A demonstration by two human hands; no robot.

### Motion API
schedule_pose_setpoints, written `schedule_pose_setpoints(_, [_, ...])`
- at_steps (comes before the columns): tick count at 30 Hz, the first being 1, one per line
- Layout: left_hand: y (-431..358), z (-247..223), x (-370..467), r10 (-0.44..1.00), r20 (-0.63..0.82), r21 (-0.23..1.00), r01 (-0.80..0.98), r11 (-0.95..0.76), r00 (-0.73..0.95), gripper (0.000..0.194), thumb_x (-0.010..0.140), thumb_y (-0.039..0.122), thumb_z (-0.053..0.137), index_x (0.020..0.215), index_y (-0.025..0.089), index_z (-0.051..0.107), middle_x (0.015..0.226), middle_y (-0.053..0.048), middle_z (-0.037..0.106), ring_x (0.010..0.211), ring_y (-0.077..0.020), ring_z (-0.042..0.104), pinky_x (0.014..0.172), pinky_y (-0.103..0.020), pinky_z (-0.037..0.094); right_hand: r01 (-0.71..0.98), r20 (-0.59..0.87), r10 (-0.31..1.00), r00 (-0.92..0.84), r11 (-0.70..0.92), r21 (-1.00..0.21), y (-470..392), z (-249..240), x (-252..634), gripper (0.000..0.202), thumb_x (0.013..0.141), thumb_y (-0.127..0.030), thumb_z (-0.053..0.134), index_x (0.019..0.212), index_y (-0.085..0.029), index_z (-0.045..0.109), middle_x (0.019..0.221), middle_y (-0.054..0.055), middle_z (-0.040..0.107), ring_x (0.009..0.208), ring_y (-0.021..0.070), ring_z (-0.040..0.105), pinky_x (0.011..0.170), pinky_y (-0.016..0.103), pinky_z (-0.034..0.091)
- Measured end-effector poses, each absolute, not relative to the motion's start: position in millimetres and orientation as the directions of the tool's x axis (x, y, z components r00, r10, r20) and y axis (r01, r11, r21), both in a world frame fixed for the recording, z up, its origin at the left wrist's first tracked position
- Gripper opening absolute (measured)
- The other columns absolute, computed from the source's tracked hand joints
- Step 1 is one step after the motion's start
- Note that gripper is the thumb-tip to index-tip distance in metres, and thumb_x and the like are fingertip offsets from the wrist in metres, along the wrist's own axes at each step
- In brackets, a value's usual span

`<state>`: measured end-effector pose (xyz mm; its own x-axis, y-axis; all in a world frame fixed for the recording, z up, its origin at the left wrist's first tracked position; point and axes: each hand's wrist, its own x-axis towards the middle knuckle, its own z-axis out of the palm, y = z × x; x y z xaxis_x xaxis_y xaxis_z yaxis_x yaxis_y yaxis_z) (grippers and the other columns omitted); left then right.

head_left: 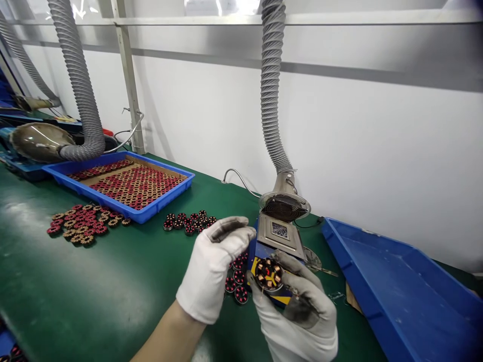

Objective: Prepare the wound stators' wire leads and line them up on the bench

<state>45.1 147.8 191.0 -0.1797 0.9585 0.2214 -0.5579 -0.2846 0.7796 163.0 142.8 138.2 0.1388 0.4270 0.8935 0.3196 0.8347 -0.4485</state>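
Observation:
My right hand [298, 306], in a white glove with dark-stained fingertips, grips a round motor stator [268, 274] by its edge. Copper windings and a yellow and red middle face up, and thin wire ends hang from its rim. Higher and to the left is my left hand [215, 266], also gloved, its fingers bent and slightly apart, with nothing visible in them. Just beyond both hands stands a solder pot [281, 234] with a steel top and a small square bath. Several black-and-pink stators [239, 286] lie between my hands, partly hidden by the left one.
Above the solder pot hangs a fume hose [272, 95] with a round hood. A blue tray [400, 286] is at right. Another blue tray [139, 215] holds rows of red and tan stators, beside a loose pile [81, 223]. More dark stators [188, 221] sit mid-table.

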Motion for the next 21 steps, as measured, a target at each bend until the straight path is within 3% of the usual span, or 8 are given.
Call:
schedule_pose_setpoints(5, [142.8,201.4,43.8,0.988,0.154,0.903,-0.403,-0.148,-0.018,0.018,0.066,0.012,0.066,0.084,0.014,0.065,0.075,-0.003,0.067,0.069,-0.0104,0.059,0.064,-0.015,0.046,0.309,0.895,0.424,0.137,0.840,-0.445,144.5,140.4,164.7,0.056,0.052,0.006,0.071,0.097,-0.020,0.051,0.105,0.007,0.058,0.097,0.0222,0.058,0.080,0.037,0.049])
schedule_pose_setpoints(9, [143.7,198.8,47.1,0.992,0.121,0.923,-0.362,-0.127,-0.040,0.014,0.067,0.011,0.063,0.080,0.013,0.065,0.072,-0.002,0.066,0.067,-0.0098,0.059,0.062,-0.013,0.046,0.312,0.888,0.441,0.131,0.832,-0.459,144.4,138.5,163.8,0.054,0.053,0.003,0.071,0.096,-0.022,0.051,0.106,0.006,0.058,0.097,0.0231,0.057,0.079,0.039,0.049])
schedule_pose_setpoints(15, [148.8,193.4,35.8,0.877,0.249,0.871,-0.301,-0.388,-0.410,0.020,0.077,0.025,0.065,0.097,0.023,0.062,0.092,0.001,0.067,0.086,-0.0104,0.061,0.077,-0.013,0.048,0.217,0.799,0.553,0.237,0.771,-0.598,137.2,149.6,157.7,0.043,0.059,-0.004,0.071,0.091,-0.024,0.051,0.100,0.004,0.059,0.090,0.0170,0.060,0.069,0.028,0.053])
schedule_pose_setpoints(17, [140.5,184.5,23.5,0.848,0.274,0.928,-0.108,-0.357,-0.453,0.020,0.078,0.029,0.064,0.097,0.026,0.061,0.093,0.003,0.067,0.086,-0.0102,0.061,0.076,-0.013,0.048,0.146,0.737,0.626,0.255,0.728,-0.670,138.4,154.1,166.6,0.044,0.058,-0.005,0.072,0.091,-0.026,0.052,0.098,0.002,0.060,0.087,0.0154,0.061,0.064,0.023,0.053])
schedule_pose_setpoints(19, [123.6,162.3,6.1,0.854,0.369,0.926,0.226,-0.303,-0.367,0.018,0.078,0.032,0.063,0.095,0.029,0.061,0.094,0.003,0.066,0.085,-0.0120,0.062,0.075,-0.015,0.049,0.071,0.605,0.764,0.224,0.606,-0.792,146.0,159.3,184.2,0.042,0.057,-0.009,0.075,0.089,-0.026,0.054,0.088,0.000,0.063,0.074,0.0128,0.062,0.058,0.020,0.052])
schedule_pose_setpoints(21, [99.2,126.5,-13.5,0.818,0.562,0.715,0.570,-0.405,-0.124,0.020,0.073,0.033,0.065,0.093,0.030,0.063,0.093,0.001,0.066,0.084,-0.0170,0.063,0.075,-0.022,0.051,0.033,0.417,0.902,0.112,0.416,-0.909,161.7,165.6,208.0,0.038,0.054,-0.015,0.079,0.085,-0.025,0.059,0.079,-0.001,0.066,0.063,0.0116,0.061,0.056,0.021,0.052])
